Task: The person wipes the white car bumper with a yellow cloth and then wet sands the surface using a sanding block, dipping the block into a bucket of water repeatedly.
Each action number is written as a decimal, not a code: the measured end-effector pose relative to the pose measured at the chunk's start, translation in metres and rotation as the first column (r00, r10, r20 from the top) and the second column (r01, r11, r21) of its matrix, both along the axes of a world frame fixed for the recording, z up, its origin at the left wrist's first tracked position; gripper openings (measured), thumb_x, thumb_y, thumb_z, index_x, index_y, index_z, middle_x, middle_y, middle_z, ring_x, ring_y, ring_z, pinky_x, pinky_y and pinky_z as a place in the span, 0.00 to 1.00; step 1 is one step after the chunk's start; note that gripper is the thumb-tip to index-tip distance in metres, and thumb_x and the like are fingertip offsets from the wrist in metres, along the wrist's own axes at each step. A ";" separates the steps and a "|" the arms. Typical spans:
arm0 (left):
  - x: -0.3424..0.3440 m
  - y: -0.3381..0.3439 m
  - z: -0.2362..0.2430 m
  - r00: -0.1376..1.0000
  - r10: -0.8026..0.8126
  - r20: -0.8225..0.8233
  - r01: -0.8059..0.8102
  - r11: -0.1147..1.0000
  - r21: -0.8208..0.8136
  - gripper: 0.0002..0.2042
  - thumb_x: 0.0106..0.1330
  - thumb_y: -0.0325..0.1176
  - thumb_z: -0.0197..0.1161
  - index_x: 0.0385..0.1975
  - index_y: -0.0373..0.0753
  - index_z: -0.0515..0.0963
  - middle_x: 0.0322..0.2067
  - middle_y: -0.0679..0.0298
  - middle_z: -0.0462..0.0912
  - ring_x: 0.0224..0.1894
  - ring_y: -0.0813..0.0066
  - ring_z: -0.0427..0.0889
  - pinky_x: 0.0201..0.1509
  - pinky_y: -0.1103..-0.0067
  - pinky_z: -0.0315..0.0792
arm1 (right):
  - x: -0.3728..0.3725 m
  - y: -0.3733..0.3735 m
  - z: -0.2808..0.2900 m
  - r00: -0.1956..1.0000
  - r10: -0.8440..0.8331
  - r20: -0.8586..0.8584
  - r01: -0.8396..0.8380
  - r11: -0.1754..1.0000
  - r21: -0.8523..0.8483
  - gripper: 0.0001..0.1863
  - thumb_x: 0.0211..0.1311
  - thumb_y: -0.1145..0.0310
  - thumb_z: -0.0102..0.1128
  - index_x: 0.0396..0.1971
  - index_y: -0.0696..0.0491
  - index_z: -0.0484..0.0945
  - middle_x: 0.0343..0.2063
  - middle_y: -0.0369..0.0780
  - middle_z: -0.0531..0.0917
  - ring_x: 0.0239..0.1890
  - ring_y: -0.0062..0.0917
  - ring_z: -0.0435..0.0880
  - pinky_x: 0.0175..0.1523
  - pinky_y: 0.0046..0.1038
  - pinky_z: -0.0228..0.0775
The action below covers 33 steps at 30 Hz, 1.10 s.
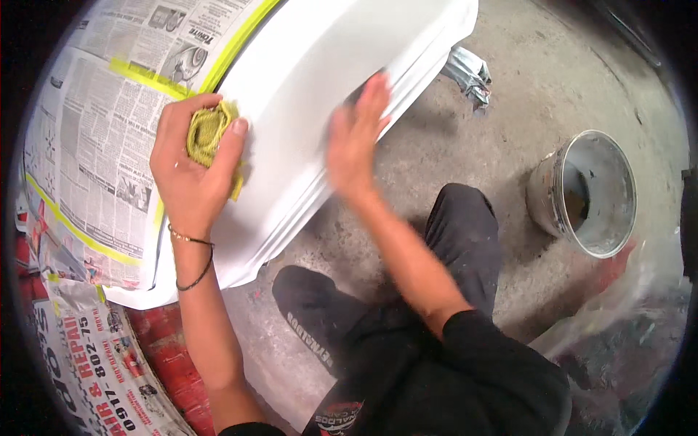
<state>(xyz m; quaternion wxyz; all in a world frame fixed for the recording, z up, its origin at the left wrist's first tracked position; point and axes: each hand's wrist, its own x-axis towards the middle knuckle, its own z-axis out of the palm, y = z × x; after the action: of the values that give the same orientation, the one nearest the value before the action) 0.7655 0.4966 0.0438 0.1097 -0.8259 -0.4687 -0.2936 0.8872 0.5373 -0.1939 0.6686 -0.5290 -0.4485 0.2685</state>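
Note:
A white car body panel [291,94], smooth and long, stretches from the lower left to the top right. Crumpled in my left hand [190,163] is a yellow-green cloth [209,134], gripped between thumb and fingers over the panel's left part. My right hand [355,142], blurred by motion, lies flat against the panel near its ridged edge. A dark piece of sandpaper [358,91] shows beside its fingers; most of it is hidden under the hand.
Newspaper [102,138] held by yellow tape [149,78] covers the area left of the panel. A metal bucket [545,196] stands on the concrete floor [523,94] at right. Clear plastic sheeting [618,305] lies at lower right, a printed banner [94,363] at lower left.

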 end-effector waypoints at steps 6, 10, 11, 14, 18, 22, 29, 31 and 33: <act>0.009 0.000 -0.002 0.999 0.045 -0.028 -0.047 0.997 -0.065 0.14 0.72 0.30 0.75 0.54 0.34 0.86 0.49 0.59 0.87 0.52 0.68 0.85 0.62 0.72 0.78 | 0.156 0.129 0.021 0.981 -0.183 -0.066 0.180 0.983 -0.038 0.47 0.91 0.34 0.25 0.91 0.56 0.44 0.92 0.50 0.44 0.94 0.46 0.37 0.89 0.69 0.26; 0.007 0.002 -0.001 0.998 0.051 -0.034 -0.053 0.996 -0.066 0.15 0.73 0.30 0.75 0.55 0.34 0.86 0.49 0.59 0.87 0.51 0.69 0.85 0.62 0.73 0.77 | 0.046 0.041 -0.006 0.999 -0.043 -0.005 0.043 0.999 -0.033 0.46 0.92 0.43 0.37 0.92 0.54 0.33 0.92 0.51 0.35 0.93 0.51 0.30 0.88 0.71 0.19; 0.010 0.003 -0.004 0.998 0.049 -0.026 -0.051 0.996 -0.068 0.15 0.73 0.31 0.75 0.55 0.34 0.86 0.49 0.59 0.87 0.51 0.69 0.85 0.62 0.73 0.77 | 0.009 0.001 -0.010 1.000 -0.004 0.024 0.005 0.999 -0.051 0.46 0.92 0.43 0.38 0.92 0.53 0.33 0.92 0.51 0.35 0.93 0.52 0.29 0.87 0.72 0.19; 0.005 0.004 -0.006 0.998 0.030 -0.060 -0.031 0.999 -0.009 0.15 0.69 0.30 0.78 0.53 0.34 0.86 0.46 0.56 0.87 0.49 0.62 0.87 0.59 0.70 0.79 | -0.010 -0.028 -0.018 0.995 0.068 0.071 -0.061 0.994 -0.090 0.46 0.92 0.44 0.39 0.92 0.53 0.33 0.92 0.51 0.34 0.93 0.51 0.30 0.87 0.71 0.18; -0.001 0.000 -0.003 0.998 0.044 -0.035 -0.044 0.999 -0.009 0.15 0.70 0.31 0.78 0.52 0.34 0.87 0.46 0.55 0.88 0.48 0.61 0.88 0.58 0.70 0.79 | 0.078 0.062 -0.010 1.000 -0.014 -0.011 0.013 0.994 -0.110 0.45 0.92 0.43 0.39 0.92 0.55 0.36 0.92 0.53 0.37 0.94 0.47 0.32 0.88 0.72 0.20; 0.020 0.011 -0.014 0.998 -0.045 0.044 0.045 0.999 0.006 0.15 0.69 0.34 0.79 0.51 0.35 0.87 0.44 0.56 0.89 0.46 0.62 0.89 0.56 0.70 0.80 | 0.192 0.151 -0.066 0.906 -0.424 -0.025 0.423 0.897 0.126 0.34 0.87 0.51 0.54 0.77 0.63 0.71 0.76 0.63 0.73 0.83 0.53 0.69 0.84 0.55 0.59; -0.002 0.005 -0.011 0.997 -0.037 0.067 0.035 0.999 0.042 0.16 0.69 0.38 0.80 0.50 0.37 0.88 0.44 0.56 0.90 0.45 0.59 0.90 0.54 0.69 0.82 | -0.053 -0.070 -0.033 0.992 0.094 -0.087 -0.107 0.982 -0.158 0.47 0.92 0.41 0.34 0.91 0.59 0.33 0.92 0.52 0.32 0.93 0.47 0.28 0.90 0.64 0.20; -0.006 0.003 -0.013 0.997 -0.038 0.073 0.034 0.998 0.057 0.16 0.69 0.39 0.80 0.49 0.38 0.88 0.43 0.56 0.90 0.45 0.57 0.90 0.54 0.68 0.82 | -0.044 -0.062 -0.039 0.994 0.090 -0.060 -0.099 0.978 -0.185 0.47 0.92 0.42 0.34 0.91 0.59 0.33 0.92 0.51 0.32 0.93 0.46 0.29 0.90 0.65 0.21; -0.006 0.003 -0.011 0.996 -0.033 0.085 0.026 0.996 0.081 0.16 0.69 0.41 0.80 0.48 0.38 0.88 0.42 0.56 0.90 0.45 0.55 0.90 0.53 0.67 0.82 | -0.003 -0.018 -0.043 0.989 0.036 -0.144 -0.057 0.988 -0.144 0.45 0.92 0.45 0.35 0.91 0.59 0.35 0.92 0.51 0.35 0.94 0.44 0.33 0.92 0.59 0.27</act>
<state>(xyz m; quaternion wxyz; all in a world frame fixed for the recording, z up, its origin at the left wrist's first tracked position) 0.7598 0.4995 0.0324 0.1178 -0.8142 -0.4486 -0.3492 0.8842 0.5190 -0.2365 0.6511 -0.5462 -0.3913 0.3532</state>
